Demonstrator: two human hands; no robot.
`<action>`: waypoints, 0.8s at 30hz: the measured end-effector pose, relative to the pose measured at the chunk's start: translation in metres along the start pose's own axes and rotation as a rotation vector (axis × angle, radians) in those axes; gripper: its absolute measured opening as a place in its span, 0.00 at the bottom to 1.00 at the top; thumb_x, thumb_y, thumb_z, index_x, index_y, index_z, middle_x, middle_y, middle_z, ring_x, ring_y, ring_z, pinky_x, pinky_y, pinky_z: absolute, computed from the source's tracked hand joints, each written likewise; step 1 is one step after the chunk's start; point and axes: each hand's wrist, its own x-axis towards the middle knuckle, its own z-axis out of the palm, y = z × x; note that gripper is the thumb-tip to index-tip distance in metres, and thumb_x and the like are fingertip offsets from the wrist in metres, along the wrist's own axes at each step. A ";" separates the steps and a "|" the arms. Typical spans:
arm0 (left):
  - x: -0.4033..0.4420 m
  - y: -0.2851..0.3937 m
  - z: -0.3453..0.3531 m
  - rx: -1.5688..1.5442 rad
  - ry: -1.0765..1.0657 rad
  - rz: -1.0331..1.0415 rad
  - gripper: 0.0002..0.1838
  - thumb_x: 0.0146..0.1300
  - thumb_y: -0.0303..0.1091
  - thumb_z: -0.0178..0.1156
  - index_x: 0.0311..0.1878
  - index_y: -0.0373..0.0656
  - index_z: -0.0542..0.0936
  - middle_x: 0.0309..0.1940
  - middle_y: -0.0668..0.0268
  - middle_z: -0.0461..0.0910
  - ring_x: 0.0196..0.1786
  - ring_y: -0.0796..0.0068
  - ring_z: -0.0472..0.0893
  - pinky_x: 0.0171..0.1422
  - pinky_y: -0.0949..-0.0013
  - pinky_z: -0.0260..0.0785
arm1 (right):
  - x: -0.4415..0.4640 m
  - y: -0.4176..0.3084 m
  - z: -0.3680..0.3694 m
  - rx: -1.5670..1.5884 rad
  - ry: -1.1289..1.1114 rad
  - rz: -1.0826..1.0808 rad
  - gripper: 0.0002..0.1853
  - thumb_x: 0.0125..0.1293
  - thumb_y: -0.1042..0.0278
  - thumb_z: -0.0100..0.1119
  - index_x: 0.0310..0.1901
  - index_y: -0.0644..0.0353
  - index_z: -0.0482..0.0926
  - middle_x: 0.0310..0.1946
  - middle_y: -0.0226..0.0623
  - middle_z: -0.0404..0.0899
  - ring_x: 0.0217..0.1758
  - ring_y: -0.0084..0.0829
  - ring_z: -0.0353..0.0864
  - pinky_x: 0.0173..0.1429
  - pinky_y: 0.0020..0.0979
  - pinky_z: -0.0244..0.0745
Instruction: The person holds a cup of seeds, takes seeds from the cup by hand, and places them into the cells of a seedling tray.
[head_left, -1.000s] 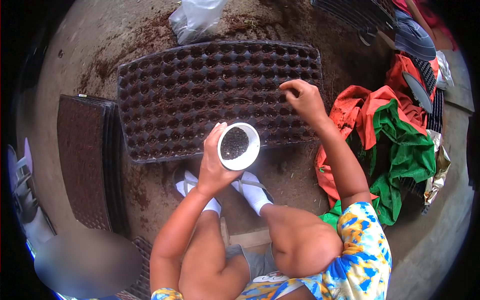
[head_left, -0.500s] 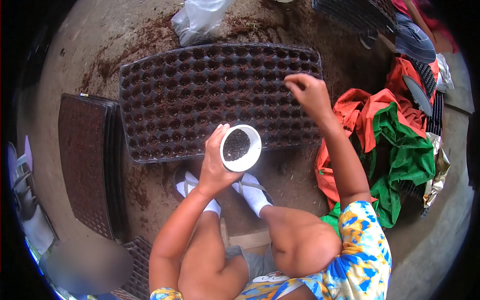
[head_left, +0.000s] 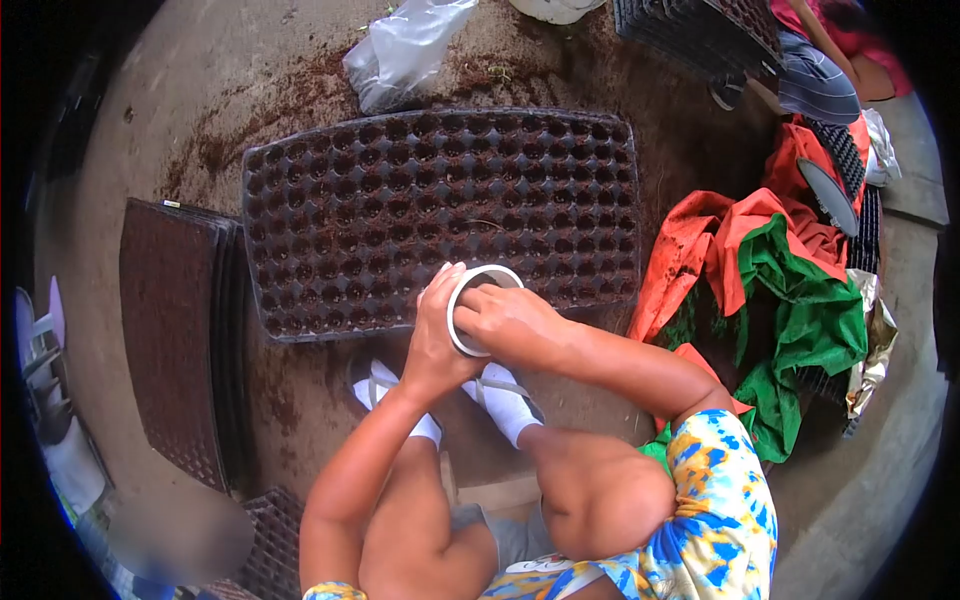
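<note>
1. Grey shorts (head_left: 512, 537) and bent knees (head_left: 610, 500) nearest the camera, forearms reaching forward and converging.
2. White socks (head_left: 512, 412) in sandals on the floor, under and just short of the hands.
3. White cup (head_left: 463, 341) sits midway between the hands, mouth up. Left hand (head_left: 435, 325) is clamped round its outer wall from the left side.
4. Right hand (head_left: 505, 315) comes in from the right, fingers down inside the cup. Fingertips hidden; can't tell if they pinch anything. Cup contents hidden too.
5. Key relation: black cell tray (head_left: 440, 212) lies straight ahead, just past the cup. Long axis runs left-right across the person's front. Left fingertips overlap its near edge in view, so left is slightly nearer; right is busy in the cup. Cells hold dark soil.
6. Flanks: tray stack (head_left: 168, 330) left, red and green sheeting (head_left: 810, 330) right.
7. Far side: clear plastic bag (head_left: 412, 50) beyond the tray; another person (head_left: 820, 85) upper right beside more stacked trays (head_left: 690, 35).
</note>
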 end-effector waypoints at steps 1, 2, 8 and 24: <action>0.000 0.000 -0.002 0.005 0.003 -0.010 0.53 0.36 0.34 0.79 0.67 0.38 0.60 0.66 0.50 0.64 0.70 0.46 0.63 0.74 0.51 0.54 | 0.000 0.000 -0.002 0.042 -0.005 0.022 0.12 0.50 0.75 0.63 0.39 0.61 0.78 0.35 0.43 0.80 0.38 0.44 0.83 0.42 0.39 0.80; 0.000 0.001 -0.002 0.010 0.006 -0.020 0.53 0.36 0.34 0.79 0.67 0.38 0.60 0.66 0.50 0.64 0.70 0.46 0.63 0.74 0.51 0.54 | 0.000 0.002 -0.006 0.129 0.056 0.039 0.11 0.51 0.75 0.63 0.38 0.61 0.78 0.35 0.43 0.80 0.38 0.44 0.83 0.42 0.39 0.79; -0.002 0.002 -0.012 0.043 0.061 -0.067 0.50 0.40 0.35 0.79 0.66 0.38 0.60 0.63 0.50 0.66 0.69 0.47 0.65 0.73 0.53 0.57 | -0.005 0.077 -0.061 0.280 0.474 0.408 0.06 0.58 0.74 0.64 0.38 0.61 0.84 0.36 0.41 0.85 0.39 0.33 0.85 0.46 0.31 0.79; -0.006 -0.001 -0.010 0.023 0.045 -0.066 0.53 0.38 0.34 0.79 0.68 0.40 0.57 0.65 0.51 0.65 0.70 0.48 0.64 0.74 0.54 0.56 | -0.023 0.188 -0.048 0.443 0.415 0.797 0.10 0.62 0.68 0.64 0.44 0.58 0.85 0.31 0.29 0.85 0.31 0.15 0.78 0.38 0.23 0.73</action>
